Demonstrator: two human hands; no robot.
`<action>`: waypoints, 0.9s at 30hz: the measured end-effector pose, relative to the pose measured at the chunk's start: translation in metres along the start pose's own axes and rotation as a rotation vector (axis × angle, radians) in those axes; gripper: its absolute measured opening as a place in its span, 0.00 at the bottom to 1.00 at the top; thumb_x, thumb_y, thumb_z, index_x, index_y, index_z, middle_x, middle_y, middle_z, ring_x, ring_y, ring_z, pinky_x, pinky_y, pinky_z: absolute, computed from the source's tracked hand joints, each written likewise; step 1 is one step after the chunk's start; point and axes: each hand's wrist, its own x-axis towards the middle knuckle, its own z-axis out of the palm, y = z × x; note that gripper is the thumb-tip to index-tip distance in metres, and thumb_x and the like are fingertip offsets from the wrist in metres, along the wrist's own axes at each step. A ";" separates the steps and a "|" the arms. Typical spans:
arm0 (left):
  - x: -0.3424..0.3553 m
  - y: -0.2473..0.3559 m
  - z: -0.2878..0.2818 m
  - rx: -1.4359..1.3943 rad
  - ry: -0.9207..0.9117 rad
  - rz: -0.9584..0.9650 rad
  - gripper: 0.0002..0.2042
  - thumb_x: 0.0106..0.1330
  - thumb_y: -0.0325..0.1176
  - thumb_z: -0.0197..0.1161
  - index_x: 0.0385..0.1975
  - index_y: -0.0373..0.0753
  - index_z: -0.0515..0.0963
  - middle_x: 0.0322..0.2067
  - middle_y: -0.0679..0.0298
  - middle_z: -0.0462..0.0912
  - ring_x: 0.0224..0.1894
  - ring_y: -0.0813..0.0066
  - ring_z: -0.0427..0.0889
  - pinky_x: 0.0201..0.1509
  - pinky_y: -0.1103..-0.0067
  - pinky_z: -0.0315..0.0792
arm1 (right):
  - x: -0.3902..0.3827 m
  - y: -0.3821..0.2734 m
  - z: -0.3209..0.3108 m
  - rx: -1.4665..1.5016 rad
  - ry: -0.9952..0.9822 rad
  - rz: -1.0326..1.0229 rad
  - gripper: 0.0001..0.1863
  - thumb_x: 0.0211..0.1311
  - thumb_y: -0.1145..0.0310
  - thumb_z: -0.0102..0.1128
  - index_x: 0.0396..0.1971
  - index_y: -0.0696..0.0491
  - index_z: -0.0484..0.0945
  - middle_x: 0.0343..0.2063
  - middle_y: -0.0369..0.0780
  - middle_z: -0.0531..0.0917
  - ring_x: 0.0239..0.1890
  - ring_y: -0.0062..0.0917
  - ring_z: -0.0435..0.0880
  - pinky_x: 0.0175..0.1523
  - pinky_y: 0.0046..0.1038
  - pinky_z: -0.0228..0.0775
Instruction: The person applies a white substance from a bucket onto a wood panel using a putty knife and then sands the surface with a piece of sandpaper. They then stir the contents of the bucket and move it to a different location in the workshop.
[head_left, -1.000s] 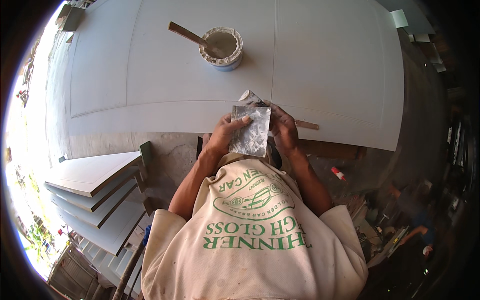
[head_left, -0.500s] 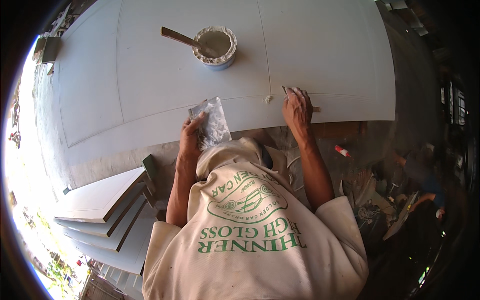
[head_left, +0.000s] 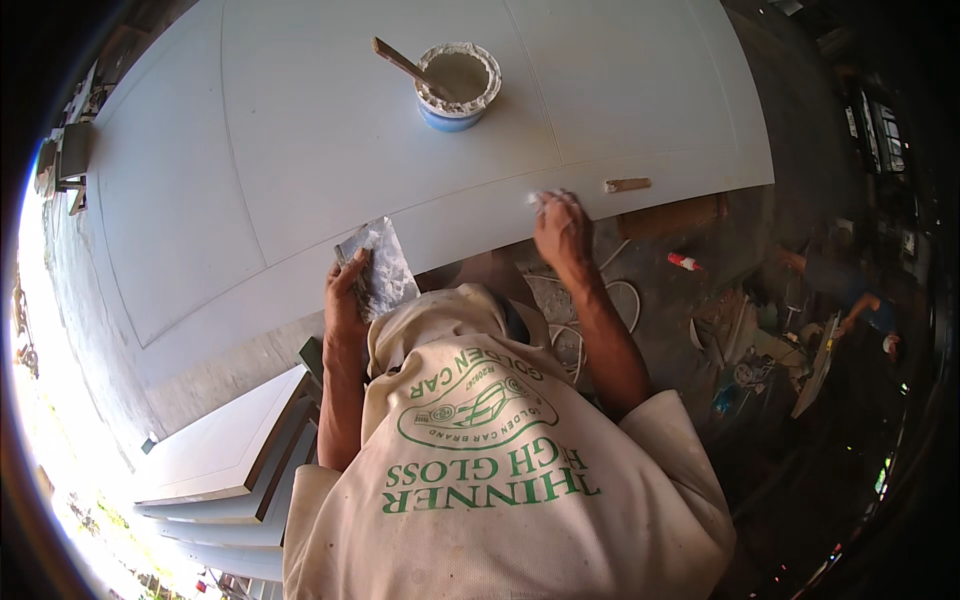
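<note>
My left hand point(head_left: 342, 295) grips a metal plate point(head_left: 385, 270) smeared with white putty, held at the near edge of a large pale grey panel point(head_left: 350, 120). My right hand point(head_left: 561, 230) is closed round a small putty knife, its fingers over the panel near a grooved line; the blade and white putty at the fingertips are blurred. A blue-and-white bucket point(head_left: 450, 115) of putty, with a wooden stick point(head_left: 395, 57) standing in it, is on the panel. A short wooden strip point(head_left: 628, 185) lies right of my right hand.
Several stacked panels point(head_left: 220, 440) are at lower left. Coiled hose point(head_left: 620, 300), a red bottle point(head_left: 684, 261) and scrap pieces point(head_left: 745, 345) lie below the panel's edge at right. Another person point(head_left: 870, 315), with an arm reaching down, is dimly seen at far right.
My hands, together a second ago, have separated. My right hand has since moved left along the panel; the white blob seen near the groove junction no longer shows there. The view has also shifted.
</note>
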 end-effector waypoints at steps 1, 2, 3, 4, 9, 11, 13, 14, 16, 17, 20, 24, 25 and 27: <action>-0.001 0.007 -0.002 0.002 -0.024 0.005 0.13 0.74 0.29 0.59 0.54 0.31 0.78 0.40 0.59 0.88 0.35 0.70 0.90 0.40 0.73 0.87 | 0.010 0.021 -0.001 -0.069 0.021 0.038 0.11 0.62 0.75 0.61 0.44 0.58 0.84 0.44 0.47 0.87 0.49 0.44 0.85 0.54 0.40 0.79; 0.003 0.012 -0.008 0.024 -0.018 0.016 0.13 0.74 0.29 0.59 0.54 0.31 0.78 0.40 0.59 0.87 0.36 0.70 0.90 0.40 0.73 0.87 | 0.022 0.044 0.001 -0.140 0.042 0.084 0.11 0.63 0.75 0.60 0.44 0.58 0.84 0.44 0.47 0.87 0.49 0.44 0.85 0.54 0.40 0.79; 0.003 0.018 -0.013 0.044 -0.012 0.030 0.13 0.74 0.29 0.60 0.53 0.31 0.78 0.40 0.59 0.87 0.36 0.70 0.90 0.40 0.73 0.87 | 0.031 0.062 0.003 -0.139 0.071 0.110 0.10 0.63 0.75 0.60 0.42 0.59 0.84 0.43 0.48 0.88 0.48 0.46 0.85 0.53 0.41 0.80; 0.003 0.025 -0.019 0.063 -0.007 0.046 0.13 0.74 0.29 0.60 0.53 0.31 0.78 0.40 0.59 0.87 0.36 0.70 0.90 0.41 0.74 0.87 | 0.039 0.073 0.007 -0.139 0.101 0.134 0.10 0.62 0.75 0.60 0.41 0.59 0.85 0.41 0.49 0.88 0.47 0.47 0.86 0.53 0.42 0.80; -0.010 0.040 -0.037 0.097 0.057 0.101 0.13 0.75 0.32 0.60 0.53 0.33 0.78 0.40 0.62 0.87 0.38 0.71 0.89 0.42 0.74 0.86 | 0.056 0.055 0.027 -0.064 0.071 0.249 0.08 0.59 0.76 0.61 0.37 0.60 0.85 0.35 0.53 0.87 0.42 0.49 0.86 0.49 0.45 0.79; -0.015 0.039 -0.054 0.066 0.062 0.090 0.13 0.74 0.31 0.60 0.54 0.32 0.77 0.42 0.60 0.87 0.38 0.70 0.89 0.43 0.73 0.86 | 0.054 0.015 0.030 0.040 0.080 0.233 0.09 0.56 0.76 0.61 0.36 0.61 0.84 0.35 0.53 0.86 0.41 0.49 0.86 0.48 0.45 0.79; -0.020 0.035 -0.064 0.046 0.071 0.078 0.13 0.74 0.30 0.60 0.54 0.31 0.77 0.42 0.59 0.87 0.39 0.69 0.90 0.44 0.72 0.87 | 0.044 -0.024 0.044 0.102 0.071 0.197 0.09 0.54 0.76 0.62 0.35 0.61 0.84 0.37 0.53 0.86 0.43 0.49 0.86 0.51 0.45 0.79; -0.020 0.033 -0.064 0.040 0.070 0.078 0.13 0.74 0.30 0.60 0.53 0.31 0.77 0.42 0.59 0.87 0.38 0.69 0.89 0.44 0.72 0.87 | 0.037 -0.043 0.054 0.148 0.088 0.142 0.09 0.53 0.76 0.63 0.35 0.61 0.84 0.38 0.52 0.86 0.45 0.48 0.85 0.54 0.44 0.79; -0.020 0.031 -0.056 0.030 0.058 0.078 0.12 0.74 0.30 0.60 0.52 0.31 0.77 0.42 0.60 0.87 0.38 0.69 0.89 0.43 0.72 0.87 | 0.018 -0.092 0.072 0.147 0.136 0.016 0.10 0.54 0.78 0.61 0.37 0.60 0.82 0.40 0.51 0.85 0.47 0.47 0.84 0.54 0.44 0.79; -0.022 0.033 -0.049 0.026 0.056 0.089 0.12 0.74 0.30 0.61 0.52 0.31 0.78 0.41 0.61 0.87 0.38 0.70 0.89 0.43 0.73 0.87 | 0.012 -0.125 0.066 0.239 0.158 -0.034 0.06 0.55 0.79 0.60 0.33 0.59 0.81 0.38 0.51 0.85 0.46 0.46 0.83 0.52 0.43 0.79; -0.017 0.040 -0.047 0.025 0.030 0.136 0.11 0.74 0.30 0.61 0.51 0.32 0.78 0.41 0.62 0.87 0.38 0.72 0.89 0.42 0.74 0.86 | -0.003 -0.192 0.058 0.327 -0.254 -0.070 0.06 0.58 0.77 0.58 0.34 0.56 0.82 0.39 0.46 0.84 0.46 0.40 0.83 0.53 0.38 0.78; -0.015 0.053 -0.050 0.019 0.034 0.203 0.10 0.74 0.31 0.61 0.50 0.33 0.79 0.40 0.63 0.87 0.38 0.73 0.89 0.41 0.75 0.85 | -0.013 -0.199 0.012 0.330 -0.463 -0.154 0.09 0.60 0.73 0.61 0.39 0.56 0.84 0.44 0.47 0.86 0.52 0.42 0.83 0.61 0.39 0.76; -0.017 0.056 -0.053 0.028 0.038 0.213 0.10 0.75 0.31 0.60 0.50 0.33 0.79 0.40 0.63 0.87 0.38 0.73 0.89 0.42 0.75 0.86 | -0.015 -0.189 -0.003 0.342 -0.484 -0.156 0.10 0.61 0.72 0.61 0.40 0.56 0.85 0.45 0.47 0.86 0.54 0.42 0.83 0.62 0.39 0.75; -0.016 0.061 -0.059 0.051 0.040 0.215 0.11 0.75 0.31 0.60 0.51 0.33 0.79 0.41 0.62 0.87 0.39 0.72 0.89 0.42 0.74 0.86 | -0.029 -0.139 0.021 0.369 -0.196 -0.049 0.11 0.62 0.69 0.60 0.40 0.58 0.87 0.43 0.50 0.88 0.52 0.44 0.84 0.61 0.41 0.76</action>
